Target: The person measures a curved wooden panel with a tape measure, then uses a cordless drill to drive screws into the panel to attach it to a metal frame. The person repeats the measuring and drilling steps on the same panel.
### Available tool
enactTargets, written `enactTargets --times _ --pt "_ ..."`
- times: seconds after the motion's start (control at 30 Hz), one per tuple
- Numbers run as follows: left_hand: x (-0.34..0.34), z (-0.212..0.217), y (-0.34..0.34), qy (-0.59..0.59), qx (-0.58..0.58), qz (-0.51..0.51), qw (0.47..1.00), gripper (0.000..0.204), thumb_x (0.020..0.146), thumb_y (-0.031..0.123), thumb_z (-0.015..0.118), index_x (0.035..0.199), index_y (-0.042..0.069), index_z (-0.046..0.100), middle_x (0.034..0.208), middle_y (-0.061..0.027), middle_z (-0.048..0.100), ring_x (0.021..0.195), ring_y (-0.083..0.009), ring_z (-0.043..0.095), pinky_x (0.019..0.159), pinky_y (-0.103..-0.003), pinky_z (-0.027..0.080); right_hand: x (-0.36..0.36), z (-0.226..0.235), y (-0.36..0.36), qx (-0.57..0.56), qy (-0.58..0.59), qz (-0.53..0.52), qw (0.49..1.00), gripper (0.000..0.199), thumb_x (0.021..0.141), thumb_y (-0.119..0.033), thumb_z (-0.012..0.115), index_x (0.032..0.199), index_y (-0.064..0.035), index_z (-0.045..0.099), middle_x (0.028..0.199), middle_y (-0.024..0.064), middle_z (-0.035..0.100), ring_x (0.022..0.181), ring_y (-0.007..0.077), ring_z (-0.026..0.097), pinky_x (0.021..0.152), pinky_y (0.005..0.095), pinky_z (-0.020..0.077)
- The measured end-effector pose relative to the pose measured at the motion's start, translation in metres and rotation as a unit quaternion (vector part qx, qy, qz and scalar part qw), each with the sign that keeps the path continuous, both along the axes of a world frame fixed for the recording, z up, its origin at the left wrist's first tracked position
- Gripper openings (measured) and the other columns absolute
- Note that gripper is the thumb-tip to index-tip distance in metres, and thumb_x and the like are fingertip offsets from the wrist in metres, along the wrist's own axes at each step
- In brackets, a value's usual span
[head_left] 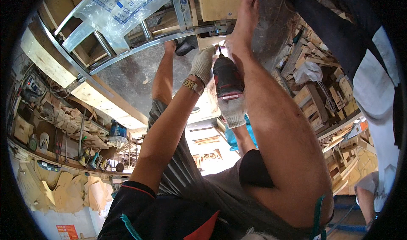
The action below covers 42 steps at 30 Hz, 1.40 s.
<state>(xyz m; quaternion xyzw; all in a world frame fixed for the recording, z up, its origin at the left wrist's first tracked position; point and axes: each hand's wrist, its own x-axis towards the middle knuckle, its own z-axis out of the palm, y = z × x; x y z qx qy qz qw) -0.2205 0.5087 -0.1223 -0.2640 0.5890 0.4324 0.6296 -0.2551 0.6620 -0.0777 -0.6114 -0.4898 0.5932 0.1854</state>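
Note:
My right hand (232, 112), in a pale knitted glove, is wrapped round a dark red and black cordless drill (228, 76). The drill's bit points away from me at a wooden piece (208, 41) below a metal bracket. Just left of the bit is my left hand (202, 64), gloved too, with a gold watch at the wrist. Its fingers are closed close to the bit; what they hold is hidden. My bare foot (247, 17) rests against a light wooden block (221, 2). Bright light blurs the spot at the bit's tip.
A curved metal rail (144, 49) with crossbars runs across the upper left, a printed clear plastic bag (123, 13) lying over it. Wood offcuts (313, 49) pile up at right. Tools line a shelf (63, 155) at left. Another person's dark-clothed limb (326, 19) reaches in at upper right.

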Motion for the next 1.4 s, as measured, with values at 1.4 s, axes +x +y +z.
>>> enactTargets --times 1.4 --pt "0.014 0.088 0.02 0.62 0.185 -0.192 0.738 0.021 0.064 0.018 0.068 0.079 0.004 0.063 0.081 -0.0125 0.061 0.09 -0.0367 0.064 0.087 -0.048 0.052 0.037 -0.072 0.019 0.103 -0.156 0.063 0.98 0.064 0.099 -0.048 0.04 0.131 0.0072 0.051 0.129 0.0339 0.052 0.118 0.0476 0.048 0.101 0.0526 0.0353"
